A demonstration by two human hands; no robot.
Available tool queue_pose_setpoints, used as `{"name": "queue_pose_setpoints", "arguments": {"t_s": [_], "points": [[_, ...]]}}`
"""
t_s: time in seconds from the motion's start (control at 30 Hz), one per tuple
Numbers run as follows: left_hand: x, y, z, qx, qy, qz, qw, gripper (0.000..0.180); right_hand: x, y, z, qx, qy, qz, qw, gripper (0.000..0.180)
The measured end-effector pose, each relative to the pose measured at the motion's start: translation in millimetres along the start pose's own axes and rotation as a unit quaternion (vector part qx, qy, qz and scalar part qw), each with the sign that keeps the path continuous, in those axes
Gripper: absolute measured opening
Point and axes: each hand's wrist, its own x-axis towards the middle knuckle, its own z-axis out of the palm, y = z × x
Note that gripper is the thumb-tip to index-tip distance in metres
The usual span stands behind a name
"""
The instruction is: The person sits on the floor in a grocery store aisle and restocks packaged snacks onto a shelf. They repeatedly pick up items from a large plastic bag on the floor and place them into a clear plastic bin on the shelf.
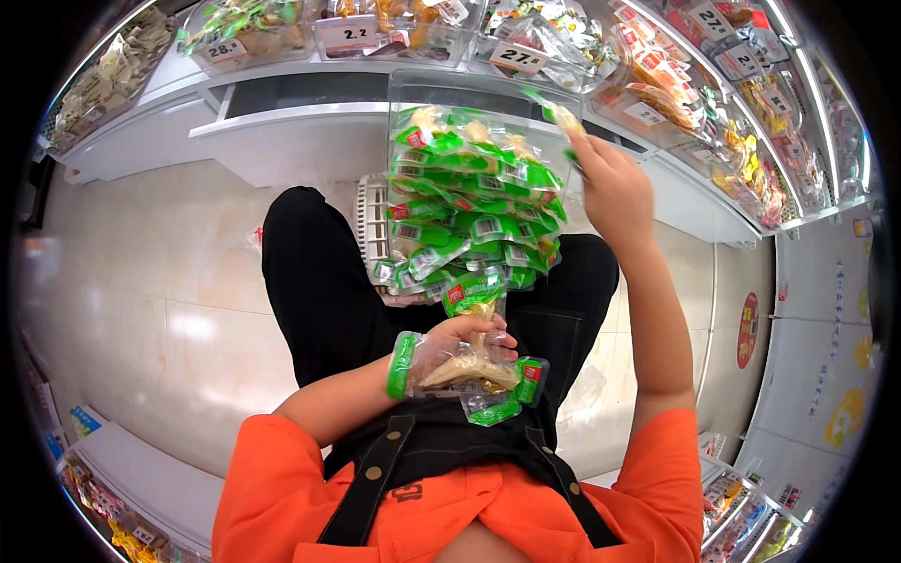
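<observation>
My left hand (474,340), low over my lap, is closed around several green-and-clear snack packets (469,371) with pale, knobbly food inside. They fan out on both sides of the fingers. Up at the right, my right hand (612,188) pinches a single packet (563,117) of the same look, blurred by motion, at the right edge of a clear plastic bin (399,89). Inside this bin, between my knees, many more green packets (479,202) lie in overlapping rows.
A white plastic basket (374,220) stands under and beside the bin. Ahead, an open drawer (300,127) runs below a shelf with clear tubs of packaged snacks (535,47). More stocked shelves (676,94) curve along the right. Pale floor tiles (178,281) lie to the left.
</observation>
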Motion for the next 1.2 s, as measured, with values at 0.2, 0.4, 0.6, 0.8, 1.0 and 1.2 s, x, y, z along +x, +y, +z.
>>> {"name": "queue_pose_setpoints", "arguments": {"t_s": [0.2,0.4,0.6,0.8,1.0,1.2], "points": [[-8,1,0,-0.011,-0.013,0.035,0.999,0.025,22,28,71,0.012,-0.187,-0.041,0.982,0.032],[-12,8,7,-0.032,0.000,0.075,0.997,0.028,40,29,50,0.093,-0.396,0.012,0.913,0.043],[-18,14,21,-0.032,0.015,0.167,0.985,0.028,-1,6,26,0.165,-0.081,-0.019,0.983,0.037],[-27,16,39,-0.060,0.034,0.225,0.972,0.029,-130,-76,-30,0.703,-0.079,0.317,0.632,0.055],[-17,0,41,0.009,0.069,0.220,0.973,0.032,-145,-97,-42,0.575,-0.203,0.384,0.693,0.015],[-24,-1,43,0.027,0.038,0.195,0.980,0.034,-123,-62,-72,0.613,-0.140,0.303,0.717,0.006]]}}
